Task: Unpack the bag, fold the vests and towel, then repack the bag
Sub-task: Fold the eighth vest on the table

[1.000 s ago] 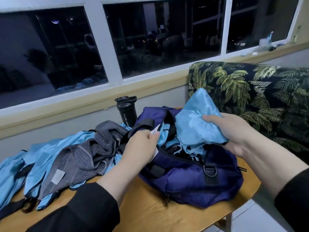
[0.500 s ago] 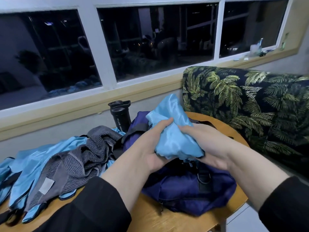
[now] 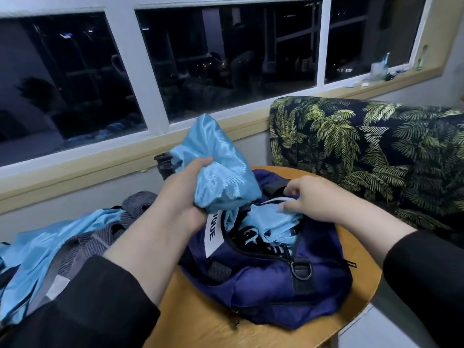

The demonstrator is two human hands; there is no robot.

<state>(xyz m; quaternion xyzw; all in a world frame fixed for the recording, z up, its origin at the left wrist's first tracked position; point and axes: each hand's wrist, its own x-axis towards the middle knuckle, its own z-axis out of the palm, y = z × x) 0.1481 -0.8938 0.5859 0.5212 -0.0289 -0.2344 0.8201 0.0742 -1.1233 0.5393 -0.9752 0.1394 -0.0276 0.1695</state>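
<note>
A dark blue bag (image 3: 266,285) lies unzipped on the round wooden table (image 3: 206,325). My left hand (image 3: 183,192) grips a bunched light blue vest (image 3: 221,172), held up above the bag's left end. My right hand (image 3: 313,197) is over the bag's opening, its fingers pinching another light blue vest (image 3: 271,222) that lies inside. A white label (image 3: 212,234) with black letters hangs below the lifted vest. More light blue vests (image 3: 50,237) and a grey striped towel (image 3: 100,242) lie heaped on the table to the left.
A black bottle (image 3: 164,164) stands behind the lifted vest near the wall. A palm-print sofa (image 3: 364,151) is at the right, close to the table edge. A window sill (image 3: 376,81) with small items runs along the back.
My left hand took the bunched vest from my right and lifted it up and left. My right hand let go and dropped to the vest inside the bag.
</note>
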